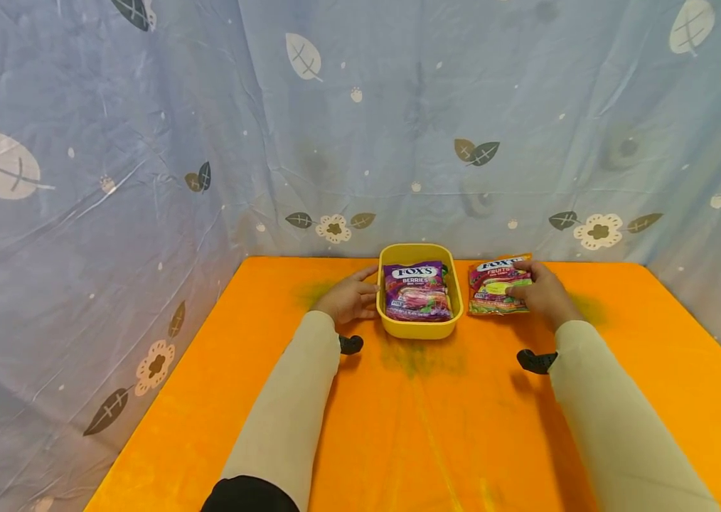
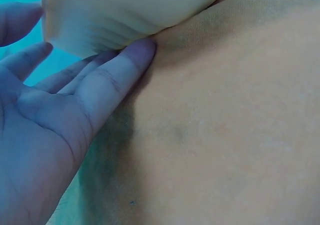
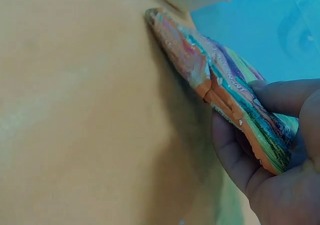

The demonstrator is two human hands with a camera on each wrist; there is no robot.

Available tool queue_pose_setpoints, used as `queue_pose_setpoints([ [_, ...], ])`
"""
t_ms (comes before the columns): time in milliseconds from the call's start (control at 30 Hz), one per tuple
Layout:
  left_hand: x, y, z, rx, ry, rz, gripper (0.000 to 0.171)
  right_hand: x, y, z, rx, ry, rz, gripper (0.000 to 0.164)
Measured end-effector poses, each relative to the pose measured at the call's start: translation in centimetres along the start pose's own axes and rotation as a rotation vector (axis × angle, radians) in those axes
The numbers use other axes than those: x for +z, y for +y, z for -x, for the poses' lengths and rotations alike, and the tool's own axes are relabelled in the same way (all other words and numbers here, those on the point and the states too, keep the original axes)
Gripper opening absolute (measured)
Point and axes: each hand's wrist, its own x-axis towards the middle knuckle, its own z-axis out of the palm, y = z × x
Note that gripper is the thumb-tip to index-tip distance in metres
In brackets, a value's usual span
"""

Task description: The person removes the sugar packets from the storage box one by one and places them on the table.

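Note:
A yellow rectangular tub (image 1: 421, 331) stands on the orange tabletop near the back, with a purple Fox's Berries candy bag (image 1: 417, 293) lying inside it. My left hand (image 1: 349, 299) is at the tub's left side, fingers extended along its outer wall. In the left wrist view, those fingers (image 2: 107, 82) lie against the lower part of the tub (image 2: 125, 15). To the right of the tub, my right hand (image 1: 547, 295) grips an orange and red Fox's Fruits candy bag (image 1: 491, 286) by its right edge. In the right wrist view, thumb and fingers pinch that bag (image 3: 215, 80), its far end tilted away.
The orange tabletop (image 1: 424, 427) reaches back to a blue-grey curtain (image 1: 399, 142) printed with leaves and flowers, which also hangs along both sides. Black curved pieces (image 1: 536, 361) stick out at both wrists. Another item (image 1: 445, 270) shows beside the bag inside the tub.

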Motion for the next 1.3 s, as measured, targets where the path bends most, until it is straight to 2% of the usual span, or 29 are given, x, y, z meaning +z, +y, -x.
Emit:
queue_pose_setpoints([
  [333, -0.2, 0.0, -0.3, -0.013, -0.003, 0.001, 0.073, 0.5, 1.0, 0.0, 0.019, 0.008, 0.014, 0.073],
  [567, -0.1, 0.1, -0.3, -0.008, -0.001, -0.012, 0.073, 0.4, 1.6, -0.1, 0.015, 0.043, 0.025, 0.075],
  [1033, -0.2, 0.0, -0.3, -0.018, 0.002, -0.001, 0.072, -1.2, 2.9, 0.8, 0.035, 0.111, 0.034, 0.082],
  [1300, -0.2, -0.1, -0.3, -0.012, 0.011, -0.008, 0.071, -2.0, 2.7, 1.3, 0.022, 0.132, 0.037, 0.078],
])
